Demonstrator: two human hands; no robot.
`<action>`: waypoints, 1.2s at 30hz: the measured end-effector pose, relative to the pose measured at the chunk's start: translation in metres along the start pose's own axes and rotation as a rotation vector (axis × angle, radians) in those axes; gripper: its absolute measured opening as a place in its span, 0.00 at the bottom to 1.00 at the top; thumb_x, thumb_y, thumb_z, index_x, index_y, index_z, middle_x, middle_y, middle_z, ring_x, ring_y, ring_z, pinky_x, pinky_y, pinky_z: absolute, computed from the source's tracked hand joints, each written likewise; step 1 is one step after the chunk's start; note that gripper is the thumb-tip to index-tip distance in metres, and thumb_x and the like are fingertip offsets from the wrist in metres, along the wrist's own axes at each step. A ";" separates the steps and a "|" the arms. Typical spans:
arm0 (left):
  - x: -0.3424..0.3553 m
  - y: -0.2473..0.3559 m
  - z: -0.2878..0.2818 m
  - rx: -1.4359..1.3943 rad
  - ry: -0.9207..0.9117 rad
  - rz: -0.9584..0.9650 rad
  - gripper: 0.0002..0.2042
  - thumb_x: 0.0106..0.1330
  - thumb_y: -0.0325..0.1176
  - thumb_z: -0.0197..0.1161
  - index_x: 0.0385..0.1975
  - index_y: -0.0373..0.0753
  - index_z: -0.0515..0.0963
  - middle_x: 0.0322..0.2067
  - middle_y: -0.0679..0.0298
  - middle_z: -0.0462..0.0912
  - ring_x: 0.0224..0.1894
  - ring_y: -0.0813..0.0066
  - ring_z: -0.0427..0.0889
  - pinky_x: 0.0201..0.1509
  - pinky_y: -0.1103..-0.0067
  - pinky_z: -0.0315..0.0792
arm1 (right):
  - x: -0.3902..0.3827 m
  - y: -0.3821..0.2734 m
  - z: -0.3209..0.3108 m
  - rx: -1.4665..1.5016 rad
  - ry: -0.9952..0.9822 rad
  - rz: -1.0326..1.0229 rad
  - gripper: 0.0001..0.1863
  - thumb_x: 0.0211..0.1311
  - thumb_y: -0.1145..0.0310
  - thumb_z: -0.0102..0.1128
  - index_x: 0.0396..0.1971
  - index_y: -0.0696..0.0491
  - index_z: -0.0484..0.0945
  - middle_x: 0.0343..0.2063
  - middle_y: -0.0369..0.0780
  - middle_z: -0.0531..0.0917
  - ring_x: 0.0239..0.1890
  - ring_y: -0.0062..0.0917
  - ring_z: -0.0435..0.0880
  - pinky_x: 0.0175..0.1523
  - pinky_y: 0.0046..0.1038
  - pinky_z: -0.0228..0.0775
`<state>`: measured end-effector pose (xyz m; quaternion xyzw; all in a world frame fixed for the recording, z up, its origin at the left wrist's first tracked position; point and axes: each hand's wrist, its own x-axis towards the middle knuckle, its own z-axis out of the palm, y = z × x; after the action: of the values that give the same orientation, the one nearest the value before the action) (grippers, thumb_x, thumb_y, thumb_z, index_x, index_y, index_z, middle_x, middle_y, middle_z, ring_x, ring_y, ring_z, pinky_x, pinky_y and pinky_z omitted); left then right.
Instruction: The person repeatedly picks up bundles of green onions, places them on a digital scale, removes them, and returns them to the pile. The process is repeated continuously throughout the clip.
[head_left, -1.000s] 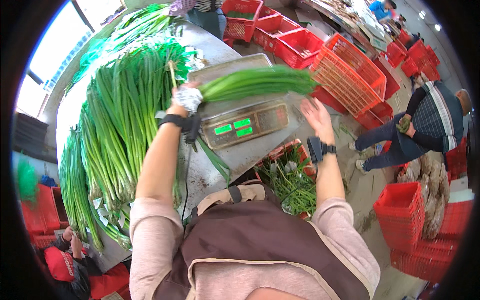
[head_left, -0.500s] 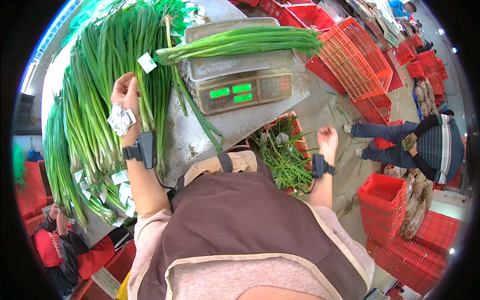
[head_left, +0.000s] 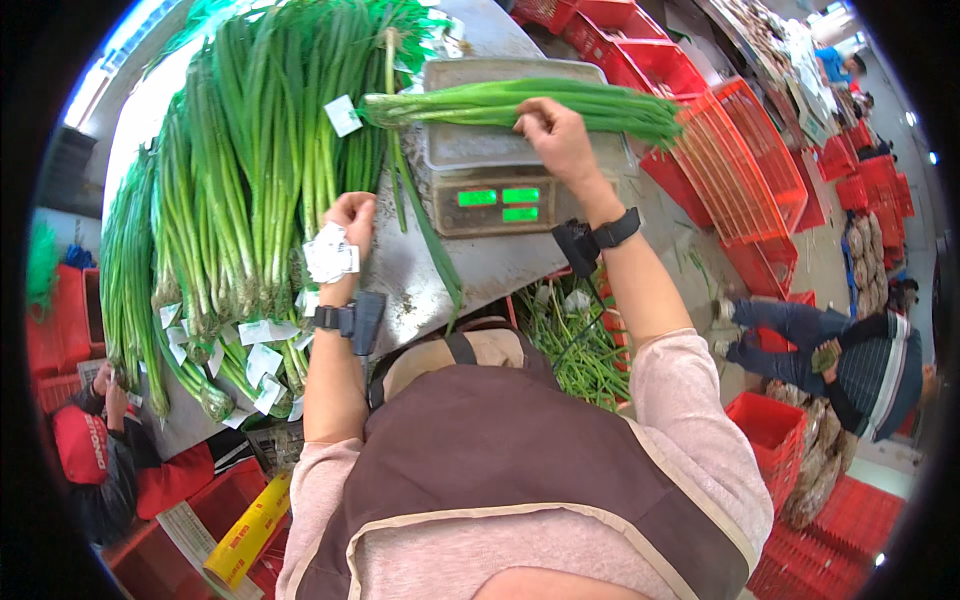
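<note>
A long bunch of green onions [head_left: 460, 101] lies across the metal pan of a weighing scale [head_left: 480, 150], with a white tag [head_left: 343, 116] at its root end. My right hand [head_left: 562, 145] is over the middle of this bunch, fingers curled in; whether they touch the stalks I cannot tell. My left hand [head_left: 350, 222] hovers beside the heap of green onions [head_left: 235, 200], fingers bent and nothing seen in them. White paper tags [head_left: 331, 255] sit on my left wrist. Both wrists wear dark strapped devices.
Loose white tags [head_left: 265, 362] lie by the heap's root ends. Below the table edge stands a red crate with green trimmings [head_left: 570, 350]. Red crates [head_left: 735, 160] stand to the right. One person [head_left: 860, 370] stands at right, another [head_left: 95, 450] works at lower left.
My right hand has risen from beside the table to over the bunch on the scale. My left hand has shifted right and lower along the heap. The whole view has shifted slightly.
</note>
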<state>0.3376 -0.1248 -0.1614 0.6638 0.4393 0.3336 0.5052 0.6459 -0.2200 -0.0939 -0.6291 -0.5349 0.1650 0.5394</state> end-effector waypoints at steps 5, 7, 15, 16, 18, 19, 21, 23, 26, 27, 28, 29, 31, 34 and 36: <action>0.044 -0.051 0.051 -0.045 -0.057 -0.085 0.16 0.64 0.27 0.54 0.51 0.29 0.68 0.40 0.54 0.80 0.23 0.74 0.79 0.26 0.78 0.74 | -0.016 -0.018 0.069 -0.110 -0.316 -0.113 0.09 0.58 0.66 0.55 0.33 0.56 0.78 0.29 0.49 0.81 0.32 0.43 0.81 0.37 0.37 0.72; 0.069 -0.064 0.066 0.174 0.018 -0.120 0.26 0.60 0.36 0.60 0.56 0.29 0.64 0.46 0.49 0.77 0.27 0.68 0.81 0.31 0.74 0.76 | -0.040 -0.024 0.090 -0.146 -0.384 -0.077 0.09 0.58 0.67 0.55 0.33 0.55 0.78 0.29 0.49 0.81 0.33 0.45 0.80 0.38 0.39 0.72; 0.063 -0.037 0.060 -0.381 -0.254 -0.555 0.07 0.62 0.34 0.62 0.31 0.39 0.75 0.15 0.72 0.69 0.12 0.84 0.63 0.16 0.82 0.58 | -0.081 -0.004 0.089 -0.176 -0.332 0.348 0.14 0.62 0.66 0.56 0.41 0.60 0.76 0.31 0.46 0.83 0.34 0.29 0.82 0.42 0.29 0.72; 0.043 -0.031 0.058 -0.664 -0.316 -0.653 0.03 0.63 0.31 0.62 0.32 0.41 0.75 0.17 0.73 0.71 0.15 0.85 0.64 0.18 0.85 0.58 | -0.075 0.001 0.093 -0.108 -0.319 0.355 0.17 0.62 0.64 0.55 0.44 0.61 0.75 0.35 0.47 0.82 0.38 0.31 0.81 0.44 0.30 0.72; 0.000 -0.019 0.062 -0.876 -0.479 -0.662 0.02 0.64 0.29 0.61 0.33 0.42 0.76 0.20 0.75 0.72 0.17 0.87 0.63 0.21 0.87 0.59 | -0.063 0.009 0.105 0.089 -0.288 0.329 0.19 0.63 0.60 0.53 0.40 0.64 0.74 0.34 0.50 0.82 0.36 0.34 0.80 0.43 0.33 0.71; -0.018 -0.013 0.066 -0.905 -0.498 -0.672 0.01 0.66 0.30 0.59 0.34 0.42 0.74 0.20 0.75 0.70 0.18 0.86 0.64 0.22 0.85 0.61 | -0.059 0.013 0.107 0.168 -0.382 0.421 0.19 0.64 0.60 0.53 0.40 0.65 0.74 0.34 0.48 0.82 0.35 0.30 0.80 0.42 0.30 0.72; -0.042 -0.003 0.071 -0.835 -0.558 -0.727 0.05 0.68 0.34 0.58 0.37 0.42 0.76 0.22 0.74 0.73 0.19 0.85 0.65 0.23 0.86 0.62 | -0.058 0.019 0.107 0.513 -0.505 0.726 0.17 0.65 0.65 0.54 0.43 0.65 0.72 0.36 0.46 0.82 0.36 0.29 0.82 0.41 0.30 0.76; -0.053 0.005 0.073 -0.616 -0.666 -0.708 0.09 0.69 0.37 0.56 0.41 0.40 0.76 0.27 0.71 0.78 0.21 0.85 0.69 0.25 0.86 0.66 | -0.063 0.024 0.094 0.695 -0.549 0.926 0.15 0.65 0.71 0.53 0.47 0.64 0.69 0.38 0.46 0.82 0.38 0.32 0.83 0.43 0.33 0.79; -0.051 0.012 0.067 -0.281 -0.951 -0.564 0.18 0.70 0.44 0.52 0.46 0.33 0.75 0.41 0.61 0.83 0.24 0.83 0.77 0.30 0.86 0.74 | -0.080 0.028 0.053 0.764 -0.618 0.924 0.16 0.66 0.68 0.54 0.49 0.60 0.69 0.40 0.45 0.81 0.41 0.31 0.83 0.47 0.31 0.77; -0.050 0.015 0.067 -0.207 -0.987 -0.530 0.19 0.71 0.44 0.50 0.46 0.32 0.76 0.40 0.61 0.84 0.24 0.83 0.77 0.29 0.86 0.74 | -0.086 0.028 0.039 0.811 -0.624 0.951 0.15 0.66 0.68 0.54 0.48 0.59 0.68 0.40 0.45 0.81 0.41 0.31 0.83 0.47 0.31 0.77; -0.047 0.019 0.065 -0.114 -1.015 -0.487 0.19 0.71 0.43 0.49 0.45 0.32 0.76 0.39 0.60 0.84 0.24 0.82 0.78 0.29 0.86 0.74 | -0.091 0.027 0.022 0.769 -0.637 0.967 0.16 0.66 0.68 0.54 0.50 0.59 0.68 0.39 0.44 0.81 0.39 0.30 0.83 0.46 0.31 0.77; -0.045 0.024 0.064 -0.056 -1.017 -0.448 0.18 0.71 0.41 0.49 0.43 0.31 0.77 0.38 0.60 0.84 0.25 0.82 0.78 0.28 0.86 0.73 | -0.098 0.025 0.008 0.717 -0.607 1.011 0.17 0.66 0.69 0.54 0.51 0.59 0.68 0.38 0.44 0.81 0.38 0.28 0.83 0.45 0.30 0.78; -0.042 0.037 0.064 0.056 -1.023 -0.378 0.16 0.70 0.37 0.48 0.39 0.31 0.79 0.33 0.59 0.85 0.23 0.81 0.78 0.25 0.86 0.71 | -0.119 0.017 -0.024 0.570 -0.615 1.012 0.17 0.65 0.70 0.54 0.52 0.59 0.69 0.37 0.43 0.81 0.35 0.26 0.82 0.42 0.29 0.78; -0.029 0.066 0.068 0.047 -1.132 -0.232 0.13 0.69 0.36 0.52 0.34 0.31 0.79 0.27 0.59 0.84 0.19 0.80 0.78 0.21 0.84 0.71 | -0.158 -0.002 -0.080 0.322 -0.613 0.948 0.19 0.63 0.71 0.54 0.52 0.61 0.70 0.35 0.39 0.80 0.32 0.21 0.80 0.37 0.24 0.76; -0.004 0.085 0.077 -0.079 -0.947 -0.105 0.11 0.67 0.35 0.56 0.35 0.32 0.78 0.25 0.60 0.83 0.22 0.77 0.80 0.25 0.82 0.74 | -0.190 -0.015 -0.128 0.170 -0.524 0.853 0.24 0.61 0.71 0.57 0.57 0.62 0.68 0.34 0.37 0.79 0.33 0.18 0.77 0.38 0.22 0.73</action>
<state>0.4255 -0.1670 -0.0997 0.6998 0.1806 -0.0154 0.6909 0.6675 -0.4481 -0.1048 -0.6830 -0.3323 0.5659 0.3206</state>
